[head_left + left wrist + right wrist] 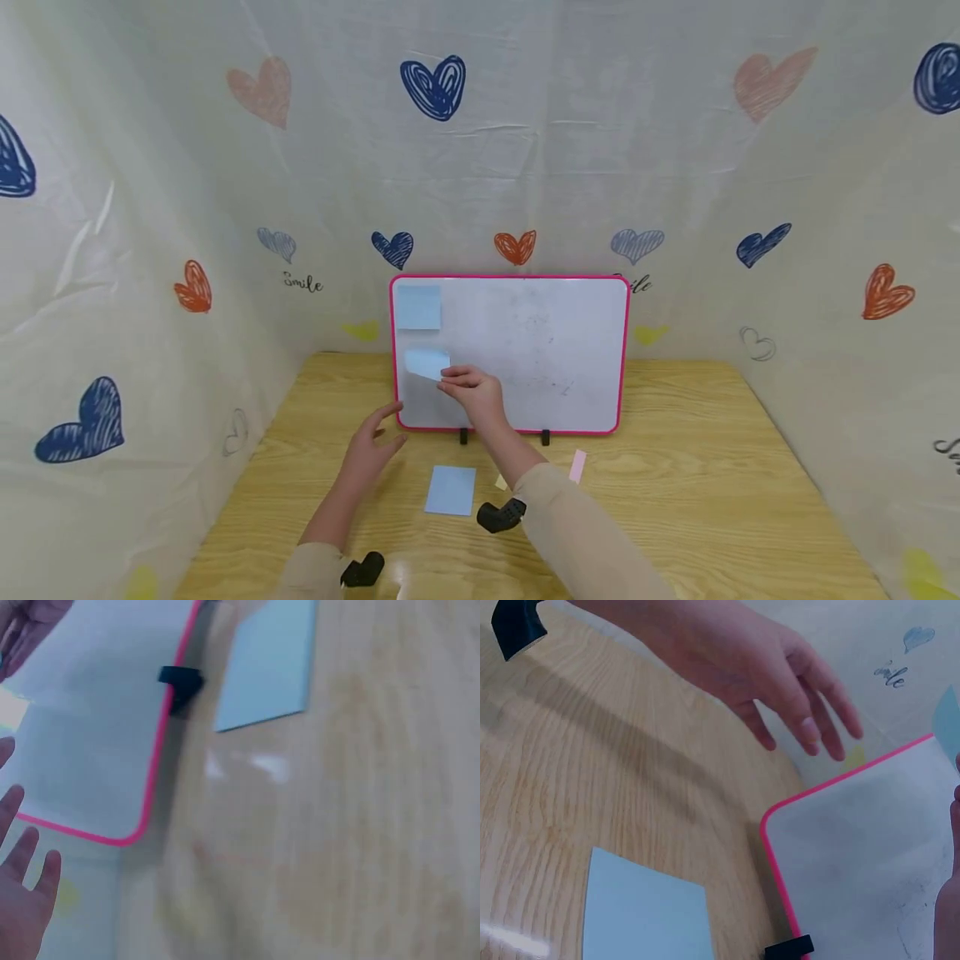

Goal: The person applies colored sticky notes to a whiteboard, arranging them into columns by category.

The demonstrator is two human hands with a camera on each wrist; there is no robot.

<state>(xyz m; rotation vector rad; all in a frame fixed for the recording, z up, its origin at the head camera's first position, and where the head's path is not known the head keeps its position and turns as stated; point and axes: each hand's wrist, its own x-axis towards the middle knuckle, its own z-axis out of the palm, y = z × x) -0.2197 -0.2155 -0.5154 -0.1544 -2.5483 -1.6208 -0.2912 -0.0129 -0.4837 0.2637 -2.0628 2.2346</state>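
Right sleeve [592,533] reaches over tabletop [697,467], right hand [482,398] pinching note [426,363] by its lower-right corner, note running sideways to that hand's upper left, before board [540,350]; left hand [370,443], fingers loosely spread, sits farther off.

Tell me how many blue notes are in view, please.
3: one note upper left on the whiteboard, another lower, pinched by the right hand, and a third on the table; others may hide beneath.
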